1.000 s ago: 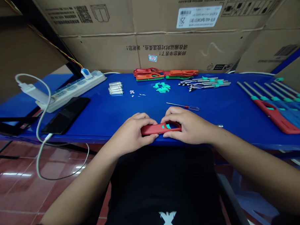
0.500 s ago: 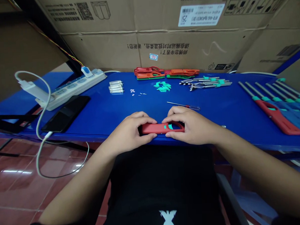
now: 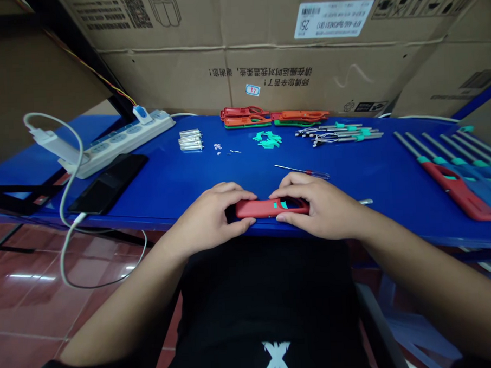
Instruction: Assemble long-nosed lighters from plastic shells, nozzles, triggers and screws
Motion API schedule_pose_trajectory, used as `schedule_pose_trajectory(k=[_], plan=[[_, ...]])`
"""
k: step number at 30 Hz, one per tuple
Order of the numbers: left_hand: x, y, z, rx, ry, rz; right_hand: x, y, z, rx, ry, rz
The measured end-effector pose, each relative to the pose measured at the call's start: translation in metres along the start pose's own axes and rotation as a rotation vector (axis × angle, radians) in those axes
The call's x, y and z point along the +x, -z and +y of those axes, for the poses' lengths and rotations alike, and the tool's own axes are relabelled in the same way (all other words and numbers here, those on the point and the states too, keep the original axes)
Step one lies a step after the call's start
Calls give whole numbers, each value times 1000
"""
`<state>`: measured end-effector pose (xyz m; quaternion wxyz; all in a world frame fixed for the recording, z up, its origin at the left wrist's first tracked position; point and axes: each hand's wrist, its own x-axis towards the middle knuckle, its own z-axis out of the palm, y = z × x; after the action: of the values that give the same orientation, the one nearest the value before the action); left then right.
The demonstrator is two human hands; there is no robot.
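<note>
A red plastic lighter body (image 3: 257, 208) with a teal trigger lies level at the table's front edge, between my two hands. My left hand (image 3: 214, 215) pinches its left end between thumb and fingers. Around the end with the oval opening, my right hand (image 3: 311, 205) is closed. A metal tip (image 3: 365, 201) pokes out beyond my right wrist. Just behind my right hand lies a screwdriver (image 3: 310, 173) with a clear and red handle.
On the blue table (image 3: 168, 182) are silver cylinders (image 3: 190, 140), teal pieces (image 3: 268, 139), red and orange shells (image 3: 245, 117), wired metal rods (image 3: 341, 133), long lighters (image 3: 461, 191), a phone (image 3: 109, 183) and a power strip (image 3: 125, 143). Cardboard (image 3: 184, 78) stands behind.
The red body and my right hand have shifted slightly to the right in view. More of the metal tip shows beside my right wrist. Both hands keep their hold.
</note>
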<state>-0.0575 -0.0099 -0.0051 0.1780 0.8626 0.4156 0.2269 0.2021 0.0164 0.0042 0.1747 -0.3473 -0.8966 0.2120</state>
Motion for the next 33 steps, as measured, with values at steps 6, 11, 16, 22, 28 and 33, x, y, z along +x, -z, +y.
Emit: schedule_pose_trajectory(k=[6,11,16,22,28,33], plan=[[-3,-2,-1,31,4,44,1,-2,-1,-48,51,31],[-4,-5,-4,45,19,72,0,1,-5,-92,80,58],[-4,-4,-7,4,20,72,2,2,-2,-139,67,-6],[-3,-1,-4,-50,5,37,1,1,2,-123,17,-53],[-2,0,-4,-66,1,19,1,0,2,-147,18,-51],[-1,1,-4,-88,-8,21,-3,5,7,-154,1,-2]])
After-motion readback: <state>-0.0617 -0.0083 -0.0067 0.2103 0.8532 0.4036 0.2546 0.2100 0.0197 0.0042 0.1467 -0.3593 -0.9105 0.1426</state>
